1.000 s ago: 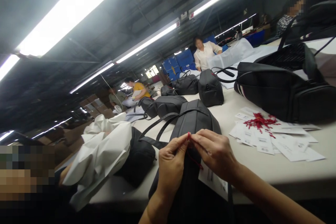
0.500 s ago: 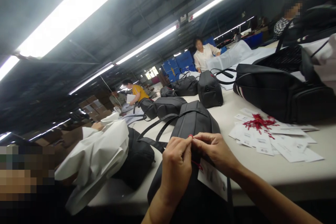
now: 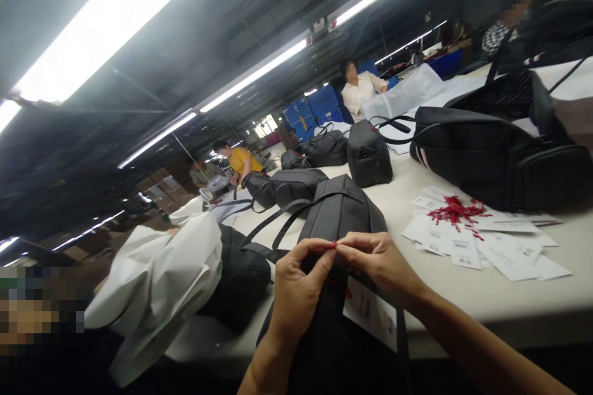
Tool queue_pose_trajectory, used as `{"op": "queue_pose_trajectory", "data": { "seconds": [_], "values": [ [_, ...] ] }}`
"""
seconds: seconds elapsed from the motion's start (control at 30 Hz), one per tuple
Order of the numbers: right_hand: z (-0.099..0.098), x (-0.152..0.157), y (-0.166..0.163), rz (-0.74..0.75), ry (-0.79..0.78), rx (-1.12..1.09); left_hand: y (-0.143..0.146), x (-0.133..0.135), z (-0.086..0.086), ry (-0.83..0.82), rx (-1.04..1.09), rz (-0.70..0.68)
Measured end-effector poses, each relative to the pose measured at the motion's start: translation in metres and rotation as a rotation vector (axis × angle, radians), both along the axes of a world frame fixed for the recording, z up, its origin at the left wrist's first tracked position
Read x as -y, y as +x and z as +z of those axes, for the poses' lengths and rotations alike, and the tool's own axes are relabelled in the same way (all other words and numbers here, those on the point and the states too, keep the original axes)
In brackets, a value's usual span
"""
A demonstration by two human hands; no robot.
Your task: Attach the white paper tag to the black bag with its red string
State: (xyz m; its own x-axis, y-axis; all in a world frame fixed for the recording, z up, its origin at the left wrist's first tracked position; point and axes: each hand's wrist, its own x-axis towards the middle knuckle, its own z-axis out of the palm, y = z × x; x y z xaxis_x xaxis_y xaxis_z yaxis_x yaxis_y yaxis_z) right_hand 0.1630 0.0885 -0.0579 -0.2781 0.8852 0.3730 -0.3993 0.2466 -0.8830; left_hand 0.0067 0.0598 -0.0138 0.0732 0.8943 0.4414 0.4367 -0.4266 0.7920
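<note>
My left hand (image 3: 296, 287) and my right hand (image 3: 377, 262) meet over a black bag (image 3: 340, 216) that lies at the table's near edge. Both pinch the thin red string (image 3: 334, 245) between thumb and fingertips. The string runs down to a white paper tag (image 3: 370, 315) that hangs against the bag below my right hand. The bag's black straps loop off to the left.
A pile of white tags with red strings (image 3: 467, 231) lies on the white table (image 3: 463, 296) at the right. Several black bags stand behind, the biggest (image 3: 495, 154) at far right. White wrapping (image 3: 157, 278) covers a bag at left. Other people work further back.
My left hand's fingers have loosened from a tight fist into a pinch on the string. The tag has shifted slightly. The white wrapping at left has sunk lower.
</note>
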Motion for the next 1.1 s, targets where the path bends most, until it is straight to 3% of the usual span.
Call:
{"op": "queue_pose_trajectory", "data": {
  "seconds": [0.27,0.5,0.6,0.73,0.93,1.1],
  "values": [
    [0.006,0.005,-0.004,0.005,-0.158,-0.079,-0.004,0.003,-0.007,0.112,-0.040,-0.045],
    [0.000,0.009,-0.008,-0.261,0.018,0.158,-0.006,0.002,-0.003,0.471,-0.511,0.038],
    [-0.003,0.006,-0.008,-0.187,-0.022,0.160,-0.007,0.000,0.001,0.575,-0.722,-0.037],
    [-0.006,-0.002,-0.005,-0.054,-0.188,0.098,-0.009,-0.004,0.008,0.648,-0.879,-0.134],
    [-0.008,-0.007,0.000,0.039,-0.251,-0.001,-0.008,-0.009,0.014,0.590,-0.887,-0.197],
    [-0.004,-0.004,-0.001,-0.051,-0.220,0.073,-0.005,-0.009,0.017,0.478,-0.886,-0.125]
  ]
}}
